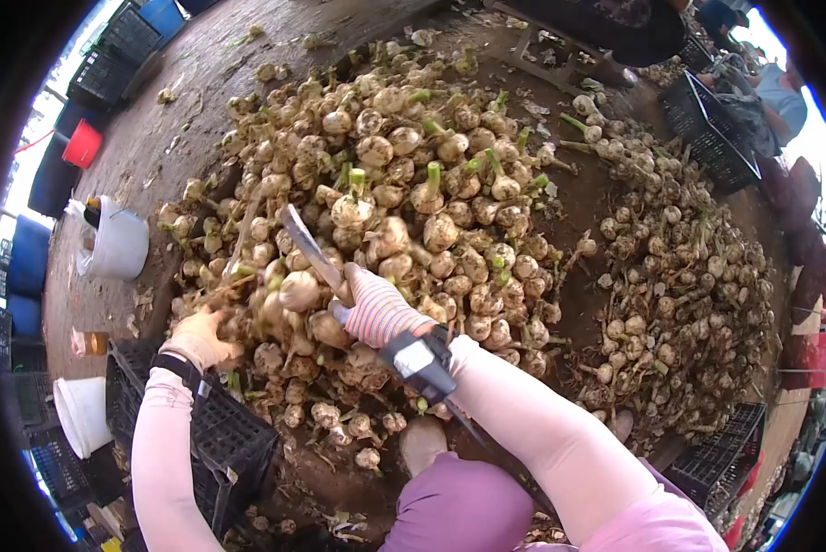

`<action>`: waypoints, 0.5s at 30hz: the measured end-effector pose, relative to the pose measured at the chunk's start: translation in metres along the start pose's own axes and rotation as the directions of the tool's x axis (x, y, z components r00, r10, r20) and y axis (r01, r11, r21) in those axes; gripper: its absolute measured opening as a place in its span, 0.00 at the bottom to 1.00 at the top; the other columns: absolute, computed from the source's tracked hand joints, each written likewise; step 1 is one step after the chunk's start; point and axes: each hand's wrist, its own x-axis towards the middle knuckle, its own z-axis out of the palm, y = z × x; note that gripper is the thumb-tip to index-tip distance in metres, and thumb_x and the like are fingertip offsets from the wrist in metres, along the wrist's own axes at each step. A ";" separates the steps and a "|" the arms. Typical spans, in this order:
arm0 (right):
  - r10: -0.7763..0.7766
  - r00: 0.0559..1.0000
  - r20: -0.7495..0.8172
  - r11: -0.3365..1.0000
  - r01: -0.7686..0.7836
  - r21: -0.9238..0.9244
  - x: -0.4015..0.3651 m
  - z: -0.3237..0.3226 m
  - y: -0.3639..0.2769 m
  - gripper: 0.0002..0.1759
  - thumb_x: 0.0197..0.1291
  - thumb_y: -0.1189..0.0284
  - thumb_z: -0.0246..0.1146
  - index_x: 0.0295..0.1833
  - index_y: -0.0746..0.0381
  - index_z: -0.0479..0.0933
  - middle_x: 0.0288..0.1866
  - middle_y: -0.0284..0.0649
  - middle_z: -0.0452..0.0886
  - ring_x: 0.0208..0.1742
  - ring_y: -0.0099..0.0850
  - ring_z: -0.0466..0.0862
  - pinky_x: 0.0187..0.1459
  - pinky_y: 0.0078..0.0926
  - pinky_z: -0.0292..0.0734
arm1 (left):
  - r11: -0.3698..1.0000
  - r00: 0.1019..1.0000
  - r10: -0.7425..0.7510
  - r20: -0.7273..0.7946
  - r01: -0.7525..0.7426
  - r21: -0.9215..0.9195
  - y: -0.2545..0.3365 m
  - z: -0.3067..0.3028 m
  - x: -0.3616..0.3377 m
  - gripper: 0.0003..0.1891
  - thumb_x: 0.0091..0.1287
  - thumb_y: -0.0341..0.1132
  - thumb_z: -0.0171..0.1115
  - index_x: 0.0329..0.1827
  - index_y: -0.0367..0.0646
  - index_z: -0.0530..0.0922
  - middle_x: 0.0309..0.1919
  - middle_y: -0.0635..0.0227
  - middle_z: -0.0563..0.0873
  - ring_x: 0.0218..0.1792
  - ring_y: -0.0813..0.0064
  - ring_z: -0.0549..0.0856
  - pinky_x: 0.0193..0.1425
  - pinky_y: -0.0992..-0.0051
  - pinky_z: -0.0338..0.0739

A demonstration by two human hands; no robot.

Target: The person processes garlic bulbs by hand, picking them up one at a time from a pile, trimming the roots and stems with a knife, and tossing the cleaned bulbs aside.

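Observation:
My right hand (382, 308), in a striped glove, is closed round the handle of a curved knife (311, 247), its blade pointing up and left over a large heap of garlic bulbs (376, 152). At the heap's left edge, my left hand (203, 340) wears a pale glove and is at a blurred clump of bulbs and roots (238, 317). Its fingers are partly hidden there, so its grip is unclear. Some bulbs in the heap have short green stems.
Below my left hand stands a black crate (219, 428). White buckets (118, 241) and a red bucket (82, 143) are at the left. A second garlic heap (680, 304) lies right, with another black crate (707, 133) and people (781, 97) behind.

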 end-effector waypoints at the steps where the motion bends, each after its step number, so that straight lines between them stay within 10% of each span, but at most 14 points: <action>1: 0.026 1.000 0.012 0.996 -0.027 0.088 -0.006 -0.004 -0.008 0.20 0.52 0.69 0.61 0.48 0.67 0.67 0.41 0.54 0.78 0.43 0.43 0.80 0.47 0.38 0.75 | 1.000 0.999 -0.022 -0.044 0.021 -0.016 -0.001 -0.003 -0.006 0.38 0.48 0.46 0.68 0.65 0.51 0.68 0.66 0.55 0.65 0.63 0.56 0.70 0.66 0.68 0.66; 4: 0.100 0.992 0.070 0.895 -0.121 0.430 -0.016 -0.032 0.006 0.21 0.55 0.68 0.62 0.51 0.67 0.67 0.48 0.50 0.78 0.46 0.41 0.80 0.45 0.31 0.76 | 0.990 0.983 -0.138 -0.125 0.141 0.017 0.033 -0.029 -0.045 0.35 0.49 0.44 0.68 0.64 0.48 0.70 0.64 0.58 0.69 0.59 0.59 0.75 0.63 0.69 0.70; 6: 0.101 0.979 0.175 0.824 -0.181 0.537 -0.056 -0.099 -0.021 0.27 0.59 0.65 0.60 0.59 0.69 0.64 0.55 0.50 0.76 0.47 0.38 0.80 0.45 0.27 0.77 | 0.986 0.884 0.029 -0.466 -0.101 -0.132 0.049 -0.014 -0.055 0.26 0.50 0.35 0.66 0.55 0.46 0.76 0.58 0.59 0.75 0.55 0.62 0.77 0.58 0.67 0.74; 9: 0.309 0.940 0.144 0.949 -0.314 0.017 -0.112 -0.167 -0.018 0.31 0.61 0.61 0.58 0.63 0.70 0.61 0.56 0.51 0.76 0.51 0.41 0.79 0.54 0.33 0.75 | 0.816 0.634 0.329 -0.700 -0.564 -0.126 0.110 0.005 -0.076 0.25 0.50 0.34 0.66 0.53 0.43 0.75 0.57 0.61 0.75 0.57 0.64 0.75 0.61 0.68 0.71; 12: 0.368 0.923 0.108 0.860 -0.294 -0.416 -0.183 -0.224 -0.015 0.23 0.56 0.64 0.60 0.53 0.66 0.69 0.36 0.53 0.81 0.37 0.45 0.82 0.42 0.37 0.78 | 0.726 0.495 0.608 -0.621 -0.663 0.182 0.173 0.034 -0.075 0.37 0.57 0.52 0.59 0.70 0.54 0.59 0.70 0.64 0.59 0.71 0.64 0.57 0.76 0.58 0.37; 13: 0.379 0.924 0.047 0.805 -0.304 -0.509 -0.210 -0.240 -0.021 0.21 0.54 0.65 0.61 0.51 0.65 0.70 0.35 0.54 0.80 0.36 0.46 0.82 0.41 0.36 0.77 | 0.792 0.668 0.586 -0.458 -0.591 0.152 0.187 0.042 -0.074 0.40 0.57 0.56 0.58 0.72 0.59 0.54 0.72 0.65 0.55 0.73 0.64 0.53 0.75 0.59 0.30; 15: 0.388 0.915 -0.111 0.703 -0.372 -0.607 -0.271 -0.271 -0.031 0.19 0.50 0.69 0.64 0.47 0.66 0.72 0.32 0.55 0.79 0.34 0.48 0.81 0.38 0.36 0.76 | 0.859 0.789 0.509 -0.345 -0.491 0.144 0.187 0.048 -0.077 0.38 0.56 0.52 0.59 0.71 0.65 0.56 0.71 0.63 0.57 0.69 0.62 0.61 0.71 0.57 0.52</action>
